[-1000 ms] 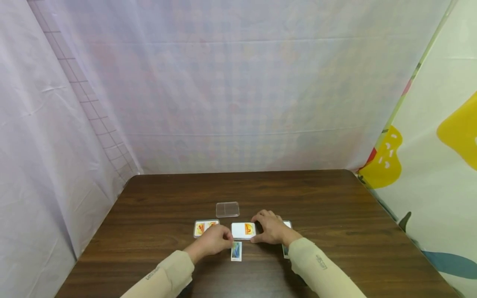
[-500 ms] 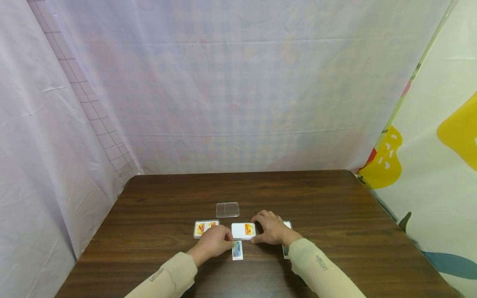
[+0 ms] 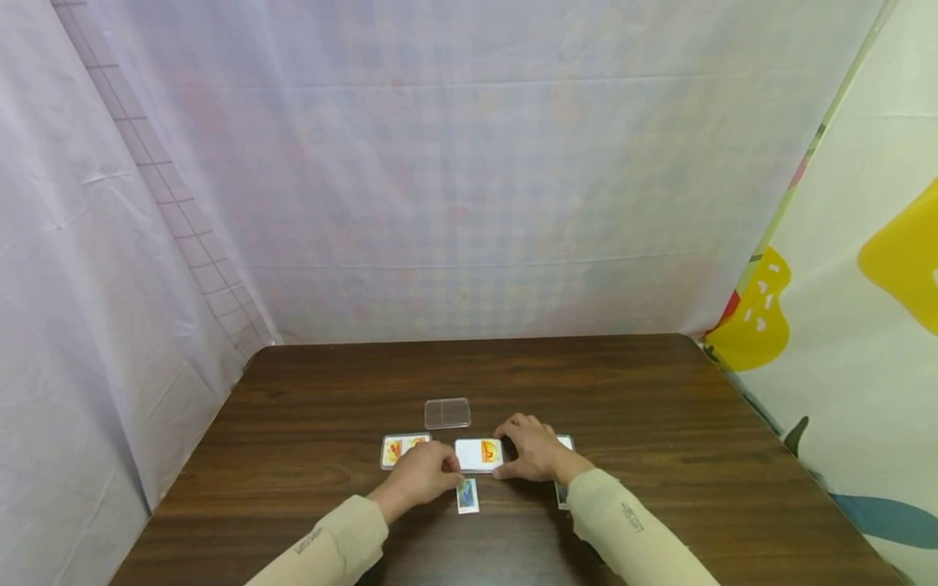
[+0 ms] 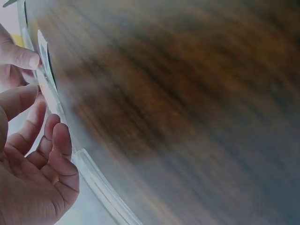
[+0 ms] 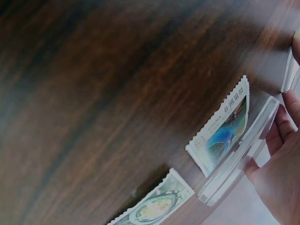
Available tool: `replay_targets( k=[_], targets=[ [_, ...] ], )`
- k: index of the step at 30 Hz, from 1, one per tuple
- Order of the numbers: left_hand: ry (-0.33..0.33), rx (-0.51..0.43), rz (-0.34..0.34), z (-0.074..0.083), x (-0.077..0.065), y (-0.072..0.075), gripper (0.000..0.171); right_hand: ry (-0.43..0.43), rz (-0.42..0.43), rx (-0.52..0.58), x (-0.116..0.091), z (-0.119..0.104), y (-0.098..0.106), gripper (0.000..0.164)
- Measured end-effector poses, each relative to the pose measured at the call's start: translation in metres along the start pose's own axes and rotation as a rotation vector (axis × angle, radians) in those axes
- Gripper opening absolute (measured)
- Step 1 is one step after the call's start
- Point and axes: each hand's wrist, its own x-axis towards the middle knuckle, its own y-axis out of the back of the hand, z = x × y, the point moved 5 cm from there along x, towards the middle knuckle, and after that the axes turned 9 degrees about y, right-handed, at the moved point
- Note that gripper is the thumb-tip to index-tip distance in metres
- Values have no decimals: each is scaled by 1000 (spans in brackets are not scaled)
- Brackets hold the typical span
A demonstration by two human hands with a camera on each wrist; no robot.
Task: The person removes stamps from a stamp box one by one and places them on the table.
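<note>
In the head view, my left hand (image 3: 421, 472) has thumb and forefinger together at the top left corner of a blue-green postage stamp (image 3: 467, 498), pinching it. The stamp lies just in front of the middle clear plastic case (image 3: 469, 456), which shows a white half and an orange stamp. My right hand (image 3: 538, 448) grips this case's right end between thumb and fingers. In the left wrist view, the stamp (image 4: 47, 58) stands at a slant beside the case. Fingers of the left hand (image 4: 42, 178) curl below it.
A clear lid (image 3: 447, 413) lies behind the cases. The left case (image 3: 392, 450), with orange stamps, is partly behind my left hand. Under the right arm, another case (image 5: 241, 152) has a bird stamp (image 5: 225, 131) and a green stamp (image 5: 157, 206) beside it.
My left hand and the stamp have shifted slightly to the right, with the stamp turning a little. The right hand and the cases have stayed in place.
</note>
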Motion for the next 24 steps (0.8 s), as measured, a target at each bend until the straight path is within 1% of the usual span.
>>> replay_targets(
  k=[4, 9, 13, 20, 24],
  targets=[
    [-10, -5, 4, 2, 2, 1, 12, -1, -5, 1, -1, 0, 0, 57],
    [-23, -13, 35, 3, 6, 7, 12, 3, -1, 1, 0, -1, 0, 58],
    [-19, -13, 51, 4, 10, 10, 11, 10, 3, 1, -1, 0, 0, 58],
    [4, -3, 59, 3, 19, 13, 11, 17, 6, 3, -2, -1, 1, 59],
    [6, -7, 69, 4, 24, 14, 12, 18, 5, 2, -1, 0, 0, 58]
  ],
)
